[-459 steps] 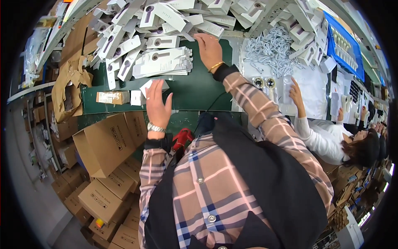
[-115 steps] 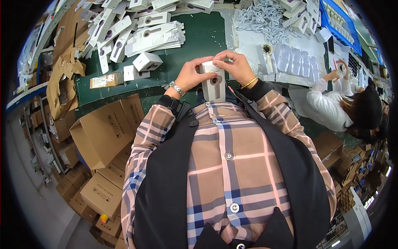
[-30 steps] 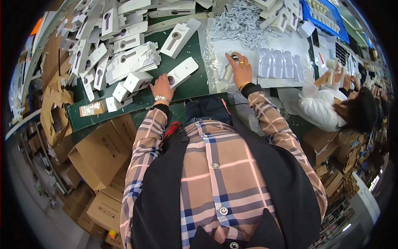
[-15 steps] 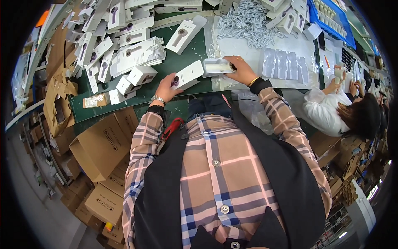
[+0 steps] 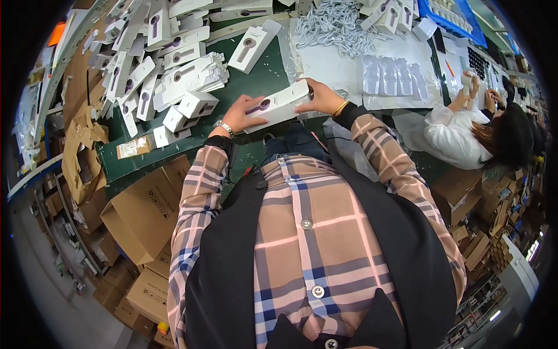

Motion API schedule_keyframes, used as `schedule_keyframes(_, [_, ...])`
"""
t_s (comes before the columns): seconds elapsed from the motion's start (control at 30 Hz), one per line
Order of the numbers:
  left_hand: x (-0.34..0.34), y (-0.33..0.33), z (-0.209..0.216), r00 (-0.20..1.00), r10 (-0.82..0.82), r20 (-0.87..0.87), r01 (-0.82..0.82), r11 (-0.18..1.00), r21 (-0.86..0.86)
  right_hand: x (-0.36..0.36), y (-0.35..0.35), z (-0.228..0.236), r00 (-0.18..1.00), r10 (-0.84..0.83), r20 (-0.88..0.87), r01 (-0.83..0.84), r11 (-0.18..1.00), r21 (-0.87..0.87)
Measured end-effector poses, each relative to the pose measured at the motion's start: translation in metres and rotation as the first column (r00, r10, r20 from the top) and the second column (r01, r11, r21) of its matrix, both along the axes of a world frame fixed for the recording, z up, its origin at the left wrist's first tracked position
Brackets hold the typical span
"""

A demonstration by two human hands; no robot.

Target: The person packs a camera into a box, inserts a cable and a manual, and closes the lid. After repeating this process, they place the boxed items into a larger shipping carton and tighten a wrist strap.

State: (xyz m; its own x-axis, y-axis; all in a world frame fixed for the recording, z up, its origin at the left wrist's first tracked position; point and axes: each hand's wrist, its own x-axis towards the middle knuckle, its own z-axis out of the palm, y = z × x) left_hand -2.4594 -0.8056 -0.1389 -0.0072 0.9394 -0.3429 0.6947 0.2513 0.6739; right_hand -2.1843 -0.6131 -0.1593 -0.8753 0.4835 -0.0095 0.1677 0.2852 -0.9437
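Note:
A long white carton (image 5: 279, 107) with a picture of a dark purple device on its face is held between my two hands above the table's near edge. My left hand (image 5: 239, 115) grips its left end, fingers behind and thumb in front. At the other end, where a flap stands up, my right hand (image 5: 318, 98) is closed around the carton's edge. The clear plastic tray seen earlier is out of sight; whether it lies inside the carton is hidden. Just beyond stands another white carton (image 5: 253, 47) with its flap raised.
Flat white cartons (image 5: 189, 80) are heaped at left. Coiled white cables (image 5: 334, 29), clear moulded trays (image 5: 390, 77) and a blue crate (image 5: 453, 20) lie at right. An open cardboard box (image 5: 139, 212) stands below the table. A co-worker (image 5: 459, 136) sits at right.
My right hand has moved left with the plastic tray to the carton's flapped end, and the tray has gone from view. The right hand now grips the carton.

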Motion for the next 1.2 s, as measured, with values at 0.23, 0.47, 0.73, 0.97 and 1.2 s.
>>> schedule_keyframes(0.23, [0.002, 0.001, -0.006, 0.996, 0.052, -0.078, -0.045, 0.996, 0.082, -0.016, 0.001, -0.010, 0.824, 0.021, 0.567, 0.490, 0.476, -0.730])
schedule_keyframes(0.47, [0.022, 0.014, -0.011, 0.876, 0.088, -0.475, -0.125, 0.991, -0.046, -0.032, 0.027, -0.059, 0.769, 0.027, 0.638, 0.512, 0.571, -0.641])
schedule_keyframes(0.73, [0.027, 0.015, -0.017, 0.848, 0.109, -0.518, -0.146, 0.989, -0.030, -0.073, 0.122, -0.100, 0.814, -0.564, 0.139, 0.398, 0.716, 0.573])
schedule_keyframes(0.97, [0.036, 0.002, -0.008, 0.861, 0.255, -0.441, -0.228, 0.967, 0.114, -0.094, 0.143, -0.071, 0.837, -0.444, 0.321, 0.132, 0.732, 0.668])
schedule_keyframes(1.2, [0.044, 0.019, -0.010, 0.883, 0.227, -0.412, -0.187, 0.973, 0.135, -0.072, 0.098, -0.025, 0.962, -0.257, 0.096, 0.145, 0.773, 0.617])
